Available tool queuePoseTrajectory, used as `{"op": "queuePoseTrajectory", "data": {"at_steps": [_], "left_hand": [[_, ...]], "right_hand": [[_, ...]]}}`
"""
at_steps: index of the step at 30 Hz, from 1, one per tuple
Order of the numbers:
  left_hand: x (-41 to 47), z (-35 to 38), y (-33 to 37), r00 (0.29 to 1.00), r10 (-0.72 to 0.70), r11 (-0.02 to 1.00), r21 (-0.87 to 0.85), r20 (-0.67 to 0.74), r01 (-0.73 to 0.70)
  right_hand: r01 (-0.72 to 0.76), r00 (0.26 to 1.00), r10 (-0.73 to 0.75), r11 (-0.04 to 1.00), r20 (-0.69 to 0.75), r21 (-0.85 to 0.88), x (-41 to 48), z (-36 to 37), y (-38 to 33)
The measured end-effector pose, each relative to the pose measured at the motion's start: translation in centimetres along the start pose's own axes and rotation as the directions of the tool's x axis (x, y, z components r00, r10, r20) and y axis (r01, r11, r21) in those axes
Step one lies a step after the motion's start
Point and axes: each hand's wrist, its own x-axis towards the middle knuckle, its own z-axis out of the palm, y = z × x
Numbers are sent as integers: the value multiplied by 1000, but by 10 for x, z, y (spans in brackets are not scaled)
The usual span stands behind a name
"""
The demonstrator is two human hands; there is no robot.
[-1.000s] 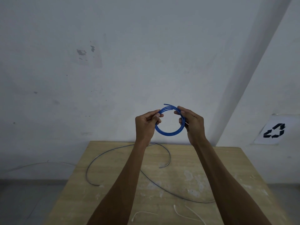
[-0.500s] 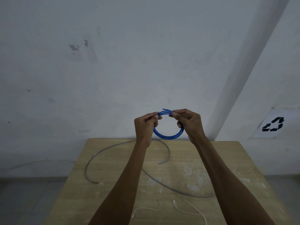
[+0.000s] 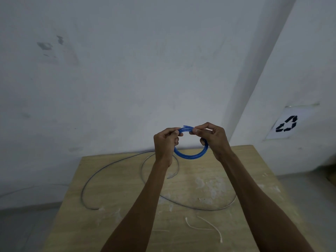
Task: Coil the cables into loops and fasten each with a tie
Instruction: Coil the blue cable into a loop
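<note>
You hold both forearms extended forward and raised above the table [image 3: 254, 179], with the hands level and close together in front of the wall. Your left hand [image 3: 164, 142] has its back turned toward you; its thumb and curled fingers pinch the upper left of the blue cable [image 3: 188, 155], which is wound into a round coil of several turns. Your right hand [image 3: 213, 138] grips the upper right of the same coil: thumb and forefinger are pressed together on the strands at the top, and the remaining fingers curl around the right-hand side of the loop. The coil hangs upright between the two hands, clear of the table, with one loose end projecting at the top between your fingertips. On the table below lies a grey cable [image 3: 211, 209], uncoiled in wide open curves that pass under your forearms. Two white ties [image 3: 198, 228] lie near the front edge, beside your right forearm.
</note>
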Motion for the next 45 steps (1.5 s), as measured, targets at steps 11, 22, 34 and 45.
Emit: {"op": "queuePoseTrajectory", "data": {"at_steps": [11, 22, 34, 45], "left_hand": [[16, 41, -33, 966, 219, 936, 251, 139, -249], [10, 44, -74, 958, 17, 959, 267, 286, -97], [-8, 31, -118, 982, -5, 959, 279, 189, -49], [-34, -2, -151, 969, -192, 927, 354, 158, 126]], "right_hand": [[-48, 995, 49, 999, 86, -10, 13, -56, 14], [-151, 980, 151, 988, 127, -9, 12, -81, 72], [-185, 973, 176, 982, 150, 48, -1, -72, 118], [-250, 953, 242, 968, 180, 18, -37, -59, 159]]}}
